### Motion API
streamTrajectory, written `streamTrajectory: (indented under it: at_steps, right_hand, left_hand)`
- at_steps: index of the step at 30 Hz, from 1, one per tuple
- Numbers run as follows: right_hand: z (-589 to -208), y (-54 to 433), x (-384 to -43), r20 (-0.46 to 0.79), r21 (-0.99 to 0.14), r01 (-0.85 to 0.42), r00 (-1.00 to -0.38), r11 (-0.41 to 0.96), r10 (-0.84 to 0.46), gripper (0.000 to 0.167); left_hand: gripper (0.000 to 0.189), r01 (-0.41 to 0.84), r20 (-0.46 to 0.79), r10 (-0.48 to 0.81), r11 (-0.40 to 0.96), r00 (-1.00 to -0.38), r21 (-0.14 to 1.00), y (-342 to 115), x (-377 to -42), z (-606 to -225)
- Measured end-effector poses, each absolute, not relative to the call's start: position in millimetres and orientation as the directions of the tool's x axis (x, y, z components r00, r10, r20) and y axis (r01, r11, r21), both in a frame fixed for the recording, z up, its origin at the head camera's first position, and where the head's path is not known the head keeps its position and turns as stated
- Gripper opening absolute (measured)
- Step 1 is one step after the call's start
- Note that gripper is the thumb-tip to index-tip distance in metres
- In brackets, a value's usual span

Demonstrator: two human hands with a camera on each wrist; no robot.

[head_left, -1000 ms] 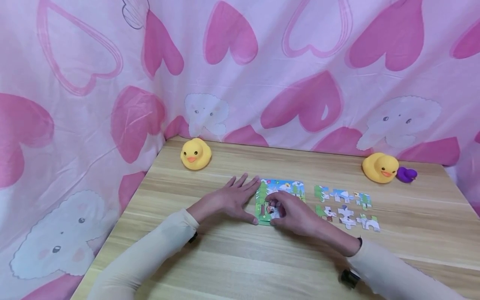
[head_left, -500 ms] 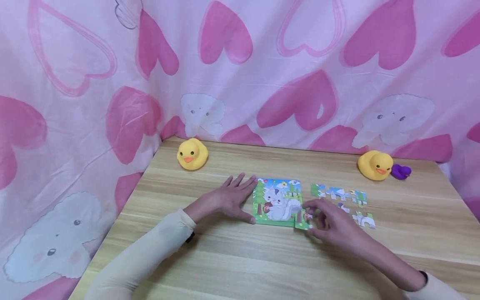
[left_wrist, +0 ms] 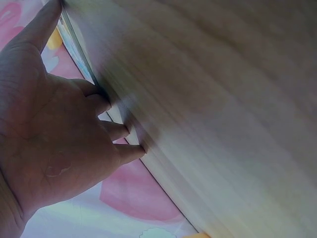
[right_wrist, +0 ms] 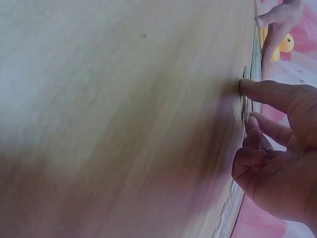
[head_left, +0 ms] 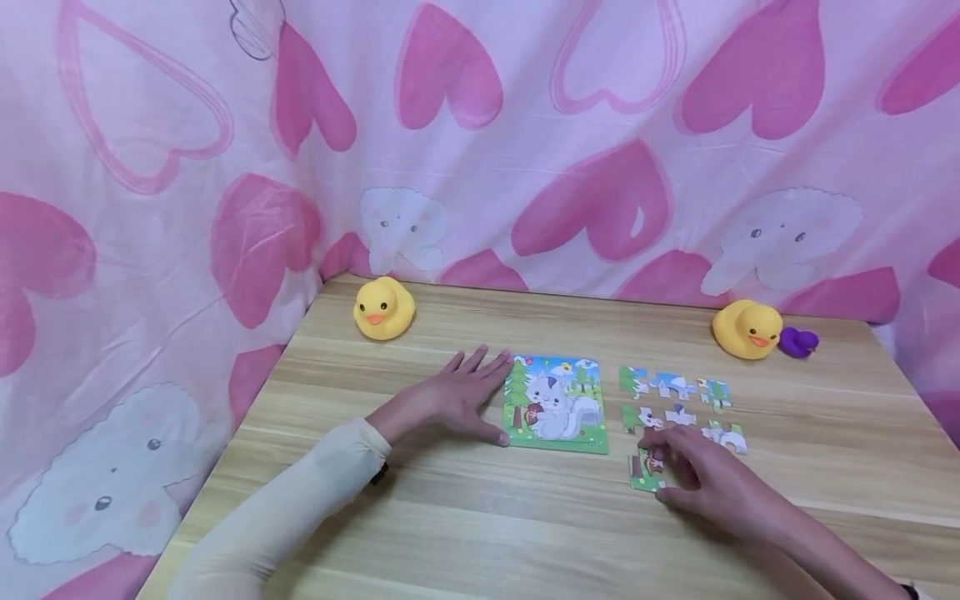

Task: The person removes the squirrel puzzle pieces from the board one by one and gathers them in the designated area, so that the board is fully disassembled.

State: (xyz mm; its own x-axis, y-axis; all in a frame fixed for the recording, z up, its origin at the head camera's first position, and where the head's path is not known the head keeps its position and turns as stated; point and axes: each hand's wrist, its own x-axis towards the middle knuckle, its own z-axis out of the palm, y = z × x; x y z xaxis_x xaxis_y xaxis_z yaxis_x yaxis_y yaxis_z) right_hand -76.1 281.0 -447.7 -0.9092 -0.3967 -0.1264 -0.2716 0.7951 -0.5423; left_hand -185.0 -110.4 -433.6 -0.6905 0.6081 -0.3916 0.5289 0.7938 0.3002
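A square squirrel puzzle board lies flat on the table in the head view. My left hand rests at its left edge with the fingers spread; the thumb and fingertips touch that side. In the left wrist view the left hand leans on the wood. To the right of the board, my right hand pinches a green puzzle piece with a tree trunk on it, close above the table. Rows of loose puzzle pieces lie just beyond. The right wrist view has the right hand gripping the piece's edge.
At the back left of the wooden table sits a yellow rubber duck. Another yellow duck and a small purple duck stand at the back right. A pink heart-patterned curtain hangs behind and at the left.
My right hand has lifted the green piece off the board and carried it right, to below the loose rows. The whole squirrel picture now shows. The left hand has stayed in place.
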Motion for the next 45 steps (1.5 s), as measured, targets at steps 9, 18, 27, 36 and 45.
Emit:
streamTrajectory:
  at_steps: [9,18,27,36,45]
  right_hand:
    - [-445.9,281.0,-77.4,-0.133,-0.531,-0.293,-0.898,0.795,-0.420,0.060]
    - [-437.6,261.0,-90.0,-0.035,-0.575,-0.325,-0.907,0.751,-0.420,0.045]
    - [-434.7,209.4,-123.3,-0.100,-0.623,-0.281,-0.897,0.730,-0.431,0.047]
    - [-445.3,178.2,-137.5,-0.117,-0.568,-0.338,-0.869,0.750,-0.480,0.056]
    - [-447.3,173.3,-137.2,-0.114,-0.531,-0.363,-0.865,0.765,-0.489,0.058]
  left_hand:
    - [0.122,0.517,-0.400,0.600,0.800,-0.693,0.303,-110.8,-186.1,-434.1]
    - [0.123,0.511,-0.402,0.594,0.804,-0.697,0.302,-112.4,-186.7,-437.7]
    - [0.122,0.521,-0.401,0.596,0.803,-0.696,0.289,-109.6,-185.5,-433.7]
    - [0.122,0.545,-0.384,0.620,0.785,-0.684,0.296,-109.4,-186.8,-434.4]
    - [0.122,0.537,-0.387,0.613,0.790,-0.689,0.296,-110.0,-187.3,-433.9]
